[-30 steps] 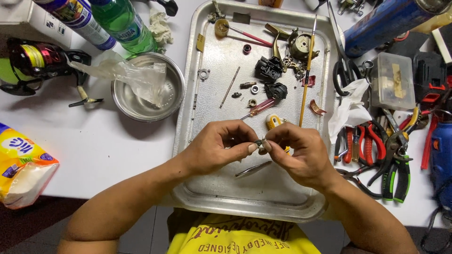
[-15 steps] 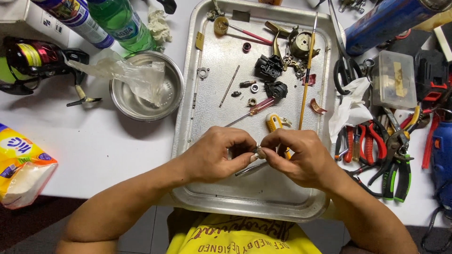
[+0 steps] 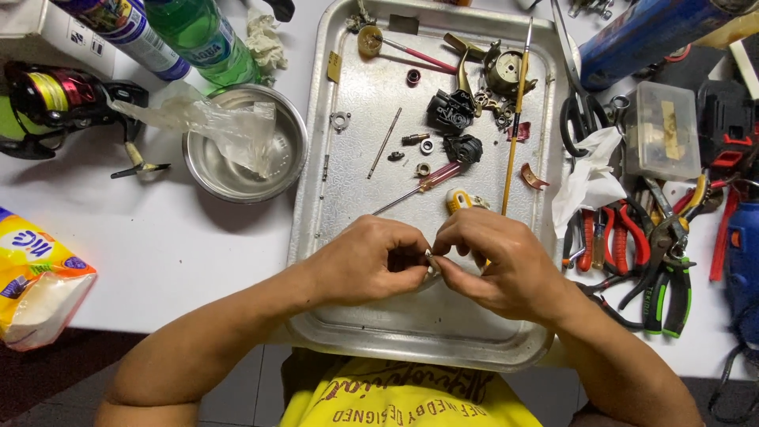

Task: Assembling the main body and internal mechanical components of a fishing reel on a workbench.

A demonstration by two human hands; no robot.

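tray [image 3: 443, 324]: dull scuffed metal | bowl [image 3: 207, 170]: brushed steel | bag [image 3: 213, 126]: clear glossy plastic, seemingly

Small repair workshop. White tabletop [image 3: 198, 253] crowded with pliers [image 3: 664, 277], scissors [image 3: 573, 95], spray cans [image 3: 126, 28]; metal tray [image 3: 443, 332] strewn with dismantled reel parts [image 3: 451, 111], screwdriver [image 3: 423, 186]; fishing reel [image 3: 55, 99] alongside.

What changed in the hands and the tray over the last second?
The left hand and right hand closed in together over the tray. The small metal part pinched between the fingertips is now mostly hidden, as is the thin tool that lay beneath the hands. The loose parts, bowl and pliers stayed put.
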